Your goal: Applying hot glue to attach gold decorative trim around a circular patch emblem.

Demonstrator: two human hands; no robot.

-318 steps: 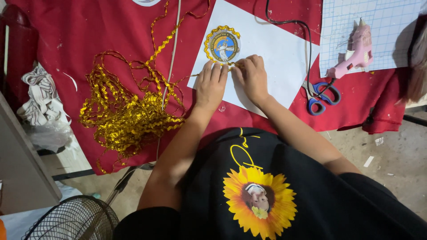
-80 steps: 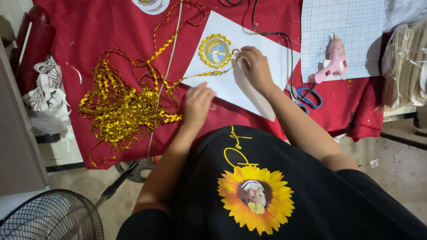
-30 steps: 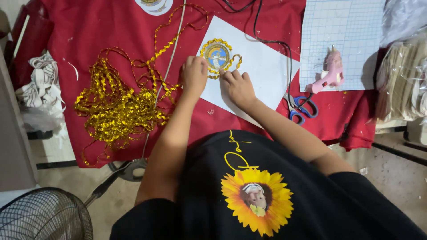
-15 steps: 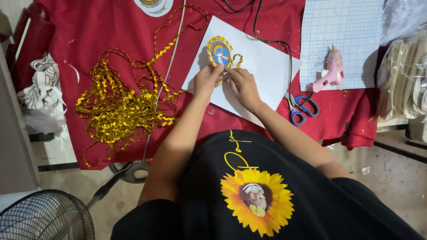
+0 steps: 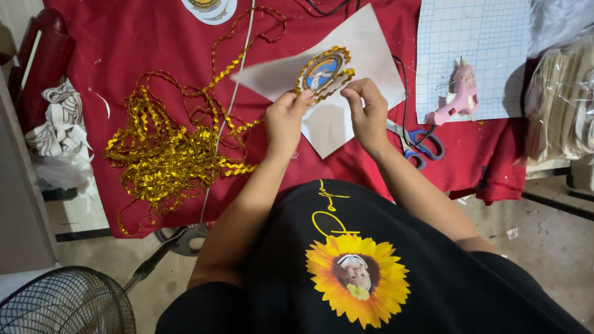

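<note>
**Hands pinch a gold-edged round badge above white paper**

Fingers of both hands meet at a small round badge, a blue and white disc ringed with gold zigzag trim. The left hand pinches the badge's lower left edge between thumb and fingertips, fingers pressed together on the rim. The right hand has its fingers curled and drawn together on the loose end of the gold trim just right of the badge; whether they also touch the disc itself cannot be told. The badge sits lifted between the two hands, above a sheet of white paper that lies on the red cloth covering the table.

From the badge, a strand of trim runs left and down into a big tangled pile of gold trim on the cloth, well apart from the hands. A pink glue gun lies on a blue grid cutting mat to the right, its black cord trailing past the paper. Blue-handled scissors lie just below the mat, near the right wrist. A wire fan guard shows at the lower left, on the floor.
</note>
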